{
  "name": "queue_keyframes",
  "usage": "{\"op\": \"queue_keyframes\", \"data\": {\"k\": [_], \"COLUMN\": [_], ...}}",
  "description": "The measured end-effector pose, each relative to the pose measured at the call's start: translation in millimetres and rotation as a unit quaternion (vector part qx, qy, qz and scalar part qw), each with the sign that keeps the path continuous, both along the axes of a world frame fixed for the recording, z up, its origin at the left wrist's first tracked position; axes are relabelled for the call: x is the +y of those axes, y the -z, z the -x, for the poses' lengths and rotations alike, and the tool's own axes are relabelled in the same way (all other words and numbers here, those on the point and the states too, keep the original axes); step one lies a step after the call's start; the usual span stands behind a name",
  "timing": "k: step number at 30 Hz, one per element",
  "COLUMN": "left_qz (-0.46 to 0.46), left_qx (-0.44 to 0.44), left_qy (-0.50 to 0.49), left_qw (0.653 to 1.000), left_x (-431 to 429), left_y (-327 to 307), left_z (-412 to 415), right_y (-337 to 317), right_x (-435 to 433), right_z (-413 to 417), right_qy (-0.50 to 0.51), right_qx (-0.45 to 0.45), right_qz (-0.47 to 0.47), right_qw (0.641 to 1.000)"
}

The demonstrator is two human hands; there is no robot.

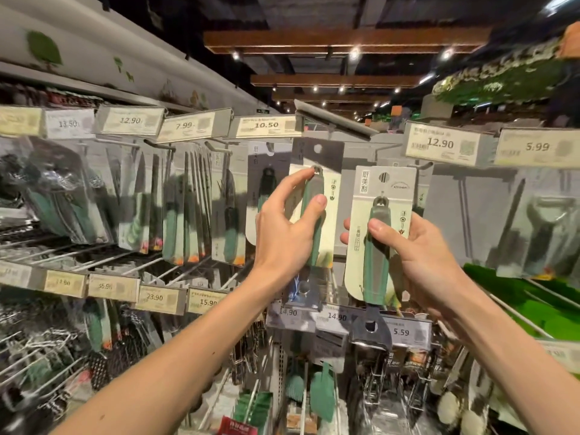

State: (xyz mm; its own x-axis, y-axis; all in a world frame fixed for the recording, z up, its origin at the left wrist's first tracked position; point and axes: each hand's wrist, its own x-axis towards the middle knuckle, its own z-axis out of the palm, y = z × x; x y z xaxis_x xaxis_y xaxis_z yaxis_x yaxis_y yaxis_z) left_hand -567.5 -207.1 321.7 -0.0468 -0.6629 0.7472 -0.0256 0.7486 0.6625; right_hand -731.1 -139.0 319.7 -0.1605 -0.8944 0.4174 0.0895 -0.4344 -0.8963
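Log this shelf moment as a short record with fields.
setting: shop aisle, hanging kitchen tools under price tags
left hand: pinches left carded tool by its green handle
right hand: grips right carded tool, thumb on handle
right tool's head: metal, sticks out below card
peg status: left card unclear; right card looks off

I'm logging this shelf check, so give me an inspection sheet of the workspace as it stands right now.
surface: pegboard display with hooks.
job's things: left packet, green-handled tool, up by its hook; right packet, same kind, held free.
clutter: hanging utensil packets; price tags.
fingers: left hand pinches left packet; right hand grips right packet.
cables: nothing seen.
surroundings: store aisle, ceiling lights.
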Motion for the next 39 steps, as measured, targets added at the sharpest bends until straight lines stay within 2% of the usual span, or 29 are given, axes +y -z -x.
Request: {"op": "queue_keyframes", "data": {"k": [4,8,13,18,24,29,32,35,37,39], "left_qz": [-0.019,-0.092,-0.181,-0.193,-0.201,-0.156,-0.120,-0.156,-0.162,-0.130], "left_qx": [-0.018,-0.030,-0.094,-0.125,-0.168,-0.287,-0.236,-0.165,-0.145,-0.124], "left_qy": [-0.016,-0.041,-0.072,-0.087,-0.049,0.011,0.041,0.140,0.155,0.142], "left_qw": [1.000,0.994,0.976,0.969,0.964,0.945,0.963,0.964,0.964,0.973], "left_x": [-7,-20,-30,-50,-54,-22,-2,13,17,19], "left_y": [-8,-8,-16,-11,-12,-1,17,27,30,30], "left_z": [9,19,35,44,42,24,12,7,4,0], "right_y": [0,1,2,5,9,13,16,17,16,12], "right_x": [-1,-2,-8,-10,-9,-6,-6,-8,-11,-14], "right_z": [1,2,3,5,11,13,12,2,-9,-20], "right_qy": [0.010,0.004,0.009,0.024,0.079,0.101,0.101,0.061,0.028,0.002], "right_qx": [0.021,0.038,0.037,0.036,0.099,0.114,0.107,0.061,0.027,0.014], "right_qz": [-0.002,0.007,0.010,0.001,-0.014,-0.007,-0.011,-0.024,-0.032,-0.033], "right_qw": [1.000,0.999,0.999,0.999,0.992,0.988,0.989,0.996,0.999,0.999]}}
